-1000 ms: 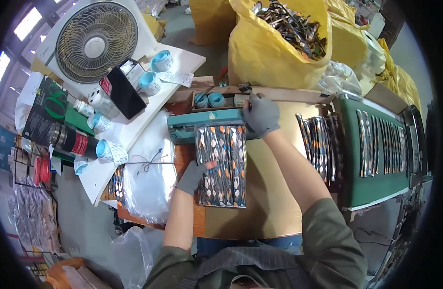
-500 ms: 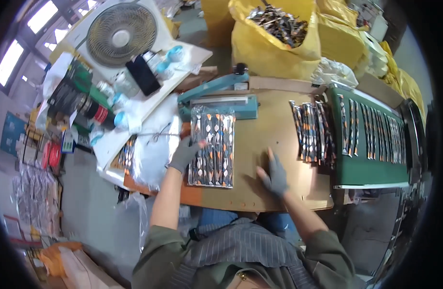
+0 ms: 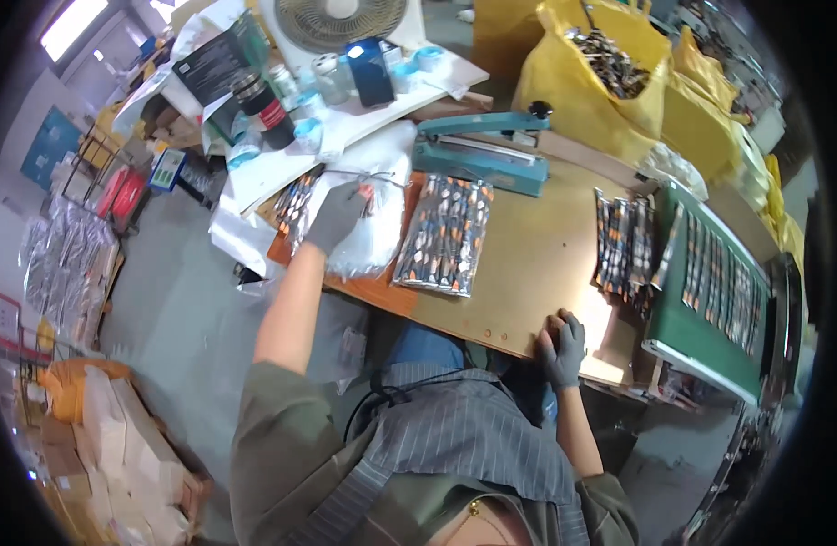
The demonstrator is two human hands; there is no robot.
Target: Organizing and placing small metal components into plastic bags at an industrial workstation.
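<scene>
My left hand [image 3: 338,219], in a grey glove with bare fingertips, lies stretched out over a stack of clear plastic bags [image 3: 382,159]; I see nothing held in it. Right beside it is a filled clear bag [image 3: 444,237] of slim black sticks patterned in white and orange, flat on the table. At the table's front edge rests my right hand [image 3: 564,350], gloved the same way, its fingers loosely bent, the thumb apart and nothing in it. A teal bag sealer [image 3: 482,155] stands behind the filled bag.
Loose slim packets [image 3: 624,246] lie at the table's right, beside a green conveyor belt [image 3: 700,341] carrying a row of more. A yellow sack [image 3: 550,82] stands behind. On the left, a white shelf [image 3: 364,127] holds a phone [image 3: 370,73], jars and a dark bottle [image 3: 264,114].
My left hand has moved left off the filled bag onto the clear bags. The right hand has drawn back to the table's front edge. The whole view has turned and shifted.
</scene>
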